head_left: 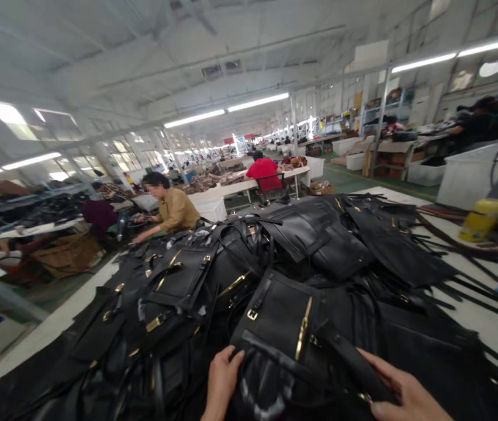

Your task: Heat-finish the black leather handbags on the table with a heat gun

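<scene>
In front of me lies a black leather bag (pixel 270 310) with a gold buckle and a gold zip, on top of a heap of similar pieces. My left hand (pixel 223 377) is closed at its near left edge, thumb and forefinger gripping the black material. My right hand (pixel 407 389) is wrapped round a wide black strap (pixel 349 356) at the bag's right side. Clear plastic wrapping (pixel 262 403) shows on a dark part between both hands. The lower part of the bag runs out of the picture.
The heap of black bags (pixel 179 280) covers most of the white table (pixel 463 292). A yellow container (pixel 481 219) stands at the right beside brown straps (pixel 446 213). Across the table, a person in a tan top (pixel 179 210) works; another in red (pixel 266 172) sits farther back.
</scene>
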{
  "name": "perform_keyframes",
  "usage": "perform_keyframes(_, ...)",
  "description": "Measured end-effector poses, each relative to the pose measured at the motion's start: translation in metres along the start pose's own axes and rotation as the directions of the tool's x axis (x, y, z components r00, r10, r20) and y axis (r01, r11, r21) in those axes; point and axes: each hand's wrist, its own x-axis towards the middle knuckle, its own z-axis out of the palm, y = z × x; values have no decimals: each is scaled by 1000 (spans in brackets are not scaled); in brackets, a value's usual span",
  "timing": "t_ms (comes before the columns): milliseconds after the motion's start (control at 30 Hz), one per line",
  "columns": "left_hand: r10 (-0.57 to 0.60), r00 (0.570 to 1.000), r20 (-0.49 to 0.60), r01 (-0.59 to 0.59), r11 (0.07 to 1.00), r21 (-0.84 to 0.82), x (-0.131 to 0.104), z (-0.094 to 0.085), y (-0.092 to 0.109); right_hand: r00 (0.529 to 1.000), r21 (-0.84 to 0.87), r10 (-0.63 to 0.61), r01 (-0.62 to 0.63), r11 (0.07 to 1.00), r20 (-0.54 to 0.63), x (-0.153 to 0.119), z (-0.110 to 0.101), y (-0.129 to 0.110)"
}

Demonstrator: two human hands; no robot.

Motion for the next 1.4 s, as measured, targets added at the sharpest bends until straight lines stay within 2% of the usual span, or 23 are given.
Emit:
perform_keyframes(67,-30,999,11,31,999,-29,0,9,-12,997,-8,61,-61,998,-50,-6,2,2)
perform_keyframes(133,-46,998,30,48,997,-59,2,13,-17,994,-13,91,-92,996,-55,-14,1,5)
perform_keyframes(267,-54,998,34,57,994,-89,8,12,-16,992,-24,117,-116,993,37,-28,-2,7)
perform_keyframes(367,-45,999,15,47,994,-98,6,11,-15,989,-18,133,-132,991,63,-28,0,9)
perform_keyframes(467,-17,1000,12,18,992,-121,2,10,-11,978,-28,177,-175,984,109,-13,6,12)
perform_keyframes(567,0,1000,7,1,989,-149,0,9,-7,958,-71,220,-211,975,181,13,18,8)
perform_keyframes(633,-4,1000,10,5,988,-155,-1,9,-5,959,-84,194,-180,980,208,32,26,0)
perform_keyframes(700,-30,1000,9,31,990,-134,-1,9,-6,980,-53,90,-82,995,178,47,32,-10)
perform_keyframes(800,-71,997,-15,70,994,-83,-1,9,-12,997,-16,-54,55,998,47,51,29,-23)
perform_keyframes(867,-107,993,-50,104,992,-66,0,9,-19,998,-50,-26,29,998,48,38,21,-26)
perform_keyframes(967,-171,978,-121,166,985,-56,3,10,-30,985,-136,121,-105,985,120,5,10,-19)
perform_keyframes(1100,-185,972,-144,179,982,-54,5,12,-40,977,-182,190,-171,968,93,-23,19,9)
perform_keyframes(1233,-206,969,-135,198,978,-73,5,11,-39,985,-67,170,-167,984,39,-8,41,23)
perform_keyframes(1300,-215,967,-138,203,975,-94,4,9,-37,993,-4,119,-119,993,7,4,46,18)
perform_keyframes(1400,-205,966,-160,184,974,-133,1,7,-33,998,19,55,-54,998,-39,12,43,3)
